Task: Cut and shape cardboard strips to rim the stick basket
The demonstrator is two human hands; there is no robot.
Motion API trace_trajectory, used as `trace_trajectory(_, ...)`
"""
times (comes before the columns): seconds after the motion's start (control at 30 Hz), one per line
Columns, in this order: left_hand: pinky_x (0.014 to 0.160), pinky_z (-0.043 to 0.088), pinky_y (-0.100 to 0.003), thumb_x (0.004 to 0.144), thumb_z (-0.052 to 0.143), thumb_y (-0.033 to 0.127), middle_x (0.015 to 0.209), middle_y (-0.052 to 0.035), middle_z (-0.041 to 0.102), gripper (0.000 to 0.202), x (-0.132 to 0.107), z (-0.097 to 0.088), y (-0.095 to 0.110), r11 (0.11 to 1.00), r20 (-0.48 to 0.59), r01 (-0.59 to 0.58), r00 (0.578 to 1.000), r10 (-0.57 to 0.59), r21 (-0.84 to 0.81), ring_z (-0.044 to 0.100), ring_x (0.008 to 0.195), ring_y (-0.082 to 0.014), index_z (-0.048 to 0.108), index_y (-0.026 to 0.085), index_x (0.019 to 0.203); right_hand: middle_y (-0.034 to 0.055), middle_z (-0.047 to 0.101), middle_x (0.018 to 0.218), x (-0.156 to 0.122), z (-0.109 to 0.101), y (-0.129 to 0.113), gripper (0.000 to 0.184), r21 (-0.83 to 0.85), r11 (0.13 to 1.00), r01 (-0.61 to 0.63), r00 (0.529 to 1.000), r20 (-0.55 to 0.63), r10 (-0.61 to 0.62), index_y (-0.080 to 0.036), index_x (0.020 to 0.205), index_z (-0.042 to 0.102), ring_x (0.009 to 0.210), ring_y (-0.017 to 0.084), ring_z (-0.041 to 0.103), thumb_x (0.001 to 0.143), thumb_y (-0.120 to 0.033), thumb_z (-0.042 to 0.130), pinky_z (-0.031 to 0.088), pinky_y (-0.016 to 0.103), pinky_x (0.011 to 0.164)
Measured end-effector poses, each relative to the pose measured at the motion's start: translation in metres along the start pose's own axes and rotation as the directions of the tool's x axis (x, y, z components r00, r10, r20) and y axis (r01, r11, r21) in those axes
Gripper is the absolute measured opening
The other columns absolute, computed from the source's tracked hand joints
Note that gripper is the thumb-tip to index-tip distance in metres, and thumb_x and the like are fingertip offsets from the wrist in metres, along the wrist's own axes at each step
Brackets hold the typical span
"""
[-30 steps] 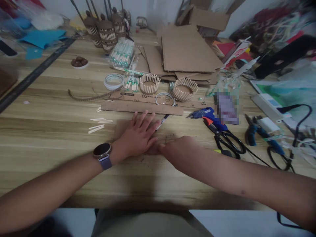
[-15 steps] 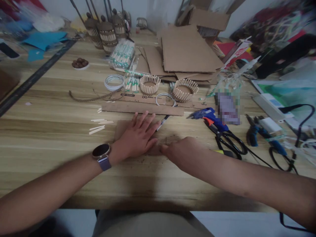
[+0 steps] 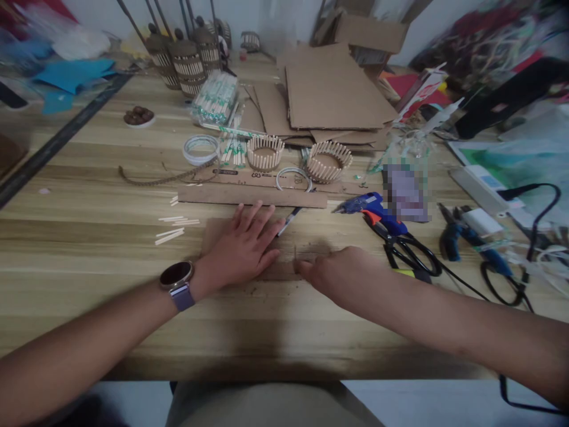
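Note:
My left hand [image 3: 244, 243], with a watch on the wrist, lies flat with spread fingers on a brown cardboard piece [image 3: 280, 271]. My right hand [image 3: 333, 270] is closed in a pinch at the right part of this piece, its thumb and fingertips low against it. What it grips is mostly hidden; a thin upright sliver shows by the fingertips. Dark crumbs lie around the cardboard. Just beyond my left fingertips is a long cardboard strip [image 3: 253, 196], and a pen-like stick [image 3: 288, 221] slants beside the left index finger.
A blue glue gun [image 3: 368, 204], black-handled scissors [image 3: 415, 252] and pliers [image 3: 451, 234] lie to the right. Behind are two rings of short sticks [image 3: 265, 154], tape rolls [image 3: 201, 149] and stacked cardboard [image 3: 338, 89]. Loose sticks [image 3: 171, 234] lie at left.
The whole view has shifted slightly, so things sit a little further left. My right fingertips have moved slightly over the cardboard; my left hand stays flat in place.

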State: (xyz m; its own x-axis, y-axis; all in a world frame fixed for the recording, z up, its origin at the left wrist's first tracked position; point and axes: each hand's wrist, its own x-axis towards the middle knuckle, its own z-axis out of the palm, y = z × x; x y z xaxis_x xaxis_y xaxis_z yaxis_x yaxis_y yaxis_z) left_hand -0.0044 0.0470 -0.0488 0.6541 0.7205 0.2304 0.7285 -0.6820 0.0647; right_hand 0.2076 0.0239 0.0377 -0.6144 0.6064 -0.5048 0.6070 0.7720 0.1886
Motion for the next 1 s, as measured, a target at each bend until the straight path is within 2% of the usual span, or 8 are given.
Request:
trace_trajectory(0.17, 0.116, 0.020, -0.065, 0.100, 0.047, 0.042, 0.155, -0.0222, 0.038, 0.057, 0.000, -0.001, 0.000, 1.000, 0.009, 0.000, 1.000, 0.000, 0.017, 0.025, 0.146, -0.0433, 0.043, 0.012, 0.149, 0.0099, 0.077, 0.079, -0.001, 0.000, 0.000, 0.042, -0.009, 1.000, -0.015, 1.000, 0.012, 0.015, -0.018, 0.112, 0.067, 0.066, 0.028, 0.075, 0.081, 0.006, 0.050, 0.043, 0.030, 0.047)
trace_trajectory(0.3, 0.116, 0.019, -0.066, 0.100, 0.047, 0.042, 0.156, -0.0227, 0.038, 0.057, 0.000, 0.000, 0.000, 1.000, 0.006, -0.003, 1.000, 0.003, 0.005, 0.025, 0.146, -0.0432, 0.043, 0.012, 0.148, 0.0091, 0.077, 0.081, -0.002, 0.001, 0.002, 0.044, -0.008, 1.000, -0.028, 0.997, 0.070, 0.029, -0.019, 0.117, 0.065, 0.068, 0.027, 0.075, 0.082, 0.005, 0.052, 0.041, 0.028, 0.046)
trace_trajectory(0.53, 0.117, 0.019, -0.066, 0.100, 0.047, 0.040, 0.155, -0.0228, 0.038, 0.056, 0.001, -0.003, 0.000, 1.000, 0.028, 0.006, 1.000, -0.006, -0.005, 0.024, 0.147, -0.0424, 0.042, 0.012, 0.149, 0.0053, 0.074, 0.074, -0.013, 0.012, 0.013, 0.038, -0.028, 0.998, -0.048, 0.998, 0.025, 0.049, -0.021, 0.107, 0.066, 0.064, 0.022, 0.072, 0.082, 0.004, 0.052, 0.020, 0.029, 0.043)
trace_trajectory(0.7, 0.116, 0.020, -0.066, 0.100, 0.046, 0.042, 0.155, -0.0231, 0.038, 0.057, 0.000, 0.000, -0.001, 1.000, 0.001, -0.010, 1.000, 0.010, 0.018, 0.026, 0.145, -0.0439, 0.043, 0.011, 0.148, 0.0036, 0.073, 0.074, -0.020, 0.023, 0.024, 0.033, 0.011, 0.998, -0.055, 0.998, 0.026, 0.055, -0.022, 0.108, 0.065, 0.063, 0.020, 0.070, 0.085, -0.002, 0.055, 0.013, 0.029, 0.044)
trace_trajectory(0.8, 0.116, 0.020, -0.066, 0.100, 0.047, 0.041, 0.155, -0.0226, 0.038, 0.057, 0.000, 0.000, -0.001, 1.000, -0.003, -0.017, 1.000, 0.017, 0.013, 0.026, 0.146, -0.0430, 0.043, 0.012, 0.148, 0.0040, 0.072, 0.073, -0.022, 0.029, 0.028, 0.031, 0.010, 0.999, -0.045, 0.999, -0.013, 0.045, -0.021, 0.107, 0.065, 0.062, 0.019, 0.069, 0.085, -0.002, 0.054, 0.014, 0.029, 0.045)
trace_trajectory(1.0, 0.117, 0.019, -0.065, 0.100, 0.048, 0.039, 0.155, -0.0218, 0.039, 0.056, 0.000, 0.000, -0.001, 1.000, -0.013, -0.011, 1.000, 0.011, -0.016, 0.025, 0.147, -0.0414, 0.043, 0.013, 0.148, 0.0046, 0.070, 0.071, -0.024, 0.030, 0.029, 0.026, 0.035, 0.999, -0.028, 0.998, -0.052, 0.030, -0.019, 0.099, 0.065, 0.060, 0.019, 0.065, 0.085, -0.001, 0.052, 0.025, 0.027, 0.047)
